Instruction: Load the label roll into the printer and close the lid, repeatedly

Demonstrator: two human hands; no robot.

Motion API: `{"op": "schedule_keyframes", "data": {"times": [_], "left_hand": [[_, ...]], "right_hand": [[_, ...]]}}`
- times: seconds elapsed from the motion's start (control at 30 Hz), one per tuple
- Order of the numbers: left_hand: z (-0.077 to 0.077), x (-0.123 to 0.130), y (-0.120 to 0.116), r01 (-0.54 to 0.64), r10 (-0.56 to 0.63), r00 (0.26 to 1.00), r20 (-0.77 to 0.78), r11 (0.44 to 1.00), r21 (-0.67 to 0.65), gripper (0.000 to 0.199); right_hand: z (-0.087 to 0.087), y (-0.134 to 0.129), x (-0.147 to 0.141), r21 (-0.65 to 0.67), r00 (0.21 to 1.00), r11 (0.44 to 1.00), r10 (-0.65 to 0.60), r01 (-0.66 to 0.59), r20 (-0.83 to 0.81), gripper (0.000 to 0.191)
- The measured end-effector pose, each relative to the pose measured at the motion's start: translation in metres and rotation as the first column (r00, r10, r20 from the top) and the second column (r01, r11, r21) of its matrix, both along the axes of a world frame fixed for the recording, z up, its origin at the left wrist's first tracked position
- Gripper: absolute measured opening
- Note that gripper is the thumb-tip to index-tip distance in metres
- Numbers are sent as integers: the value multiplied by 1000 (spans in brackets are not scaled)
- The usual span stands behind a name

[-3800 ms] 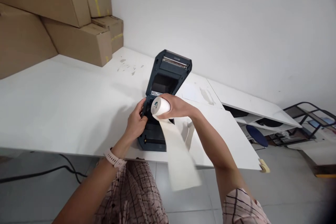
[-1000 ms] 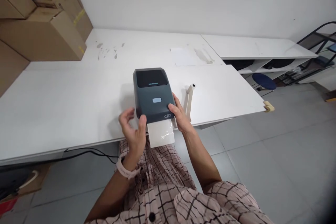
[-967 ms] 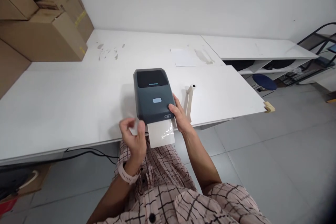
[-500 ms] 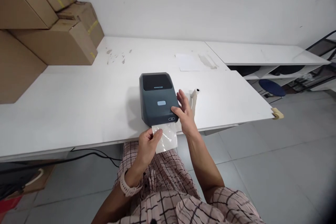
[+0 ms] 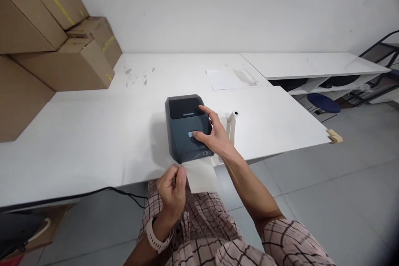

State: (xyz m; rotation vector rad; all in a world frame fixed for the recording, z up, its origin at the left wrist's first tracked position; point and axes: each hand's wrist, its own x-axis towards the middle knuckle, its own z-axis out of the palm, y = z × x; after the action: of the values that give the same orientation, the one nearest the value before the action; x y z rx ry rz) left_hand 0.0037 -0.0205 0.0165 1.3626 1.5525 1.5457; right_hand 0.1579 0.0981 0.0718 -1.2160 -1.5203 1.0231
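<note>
A dark grey label printer point(image 5: 183, 145) with a glossy black panel lies near the table's front edge. My right hand point(image 5: 215, 133) rests on its right side, fingers spread, with the thumb on the pale button point(image 5: 190, 134). From the printer's front slot a strip of whitish label paper point(image 5: 202, 176) hangs over the table edge. Just left of that strip is my left hand point(image 5: 173, 189), its fingers curled in and its thumb against or beside the paper's edge. Nothing shows inside the curled fingers.
Behind my right hand stands a small white paper roll or tube point(image 5: 232, 122). A flat white sheet point(image 5: 221, 79) lies farther back. Cardboard boxes point(image 5: 77, 62) are stacked at left. A black cable point(image 5: 109, 189) runs beneath the table edge; a blue stool point(image 5: 323, 103) is at right.
My right hand has moved from the printer's right edge onto its top, thumb on the button. My left hand has let go of the strip and shifted left. The strip looks matte now, not shiny.
</note>
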Motion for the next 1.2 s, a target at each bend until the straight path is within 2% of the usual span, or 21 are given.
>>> {"op": "schedule_keyframes", "data": {"times": [0.1, 0.13, 0.17, 0.23, 0.3, 0.43, 0.57, 0.67, 0.77, 0.83, 0.87, 0.97, 1.07, 1.2], "left_hand": [[3, -3, 10, -170, 168, 985, 30, 975, 144, 20], [3, -5, 15, -175, 170, 984, 49, 976, 126, 26], [3, -6, 18, -137, 131, 989, 73, 988, 73, 41], [2, -7, 24, 19, -8, 991, 137, 997, -76, 63], [-2, -7, 25, 146, -115, 976, 186, 976, -160, 71], [-11, -7, 25, 109, -100, 991, 90, 989, -96, 73], [-8, -15, 32, 91, -91, 996, 14, 996, 3, 71], [5, -26, 49, 123, -127, 991, 33, 988, 97, 67], [20, -38, 79, 99, -111, 992, 65, 982, 163, 58], [23, -44, 102, 48, -54, 997, 54, 994, 95, 55], [22, -46, 113, 52, -53, 998, 33, 998, 19, 60], [13, -47, 136, 126, -117, 991, 58, 972, -196, 75], [7, -46, 145, 194, -172, 979, 110, 951, -240, 76], [13, -47, 145, 42, -79, 989, -123, 959, -281, 72]], "right_hand": [[-4, -2, 1, -25, 998, 1000, 3, -4, -58, 76], [-6, -6, 2, -39, 997, 999, 6, -9, -81, 76], [-10, -10, 3, -54, 994, 998, 9, -15, -109, 76], [-19, -24, 5, -81, 984, 997, 3, -17, -180, 78], [-31, -40, 6, -100, 969, 995, -17, -8, -248, 80], [-53, -60, 7, -73, 954, 997, -53, 33, -294, 75], [-58, -54, 9, 2, 943, 999, -46, 50, -330, 73], [-45, -37, 12, 78, 944, 995, -39, 68, -328, 83], [-17, -13, 11, 173, 967, 984, 9, 36, -254, 87], [5, 8, 6, 240, 982, 970, 24, 22, -186, 87], [15, 20, 3, 271, 987, 962, 20, 24, -158, 87], [38, 59, -7, 339, 994, 940, -3, 40, -107, 93], [49, 102, -11, 363, 997, 932, 25, 4, -77, 99], [56, 153, -7, 377, 999, 926, 46, -35, -19, 100]]}}
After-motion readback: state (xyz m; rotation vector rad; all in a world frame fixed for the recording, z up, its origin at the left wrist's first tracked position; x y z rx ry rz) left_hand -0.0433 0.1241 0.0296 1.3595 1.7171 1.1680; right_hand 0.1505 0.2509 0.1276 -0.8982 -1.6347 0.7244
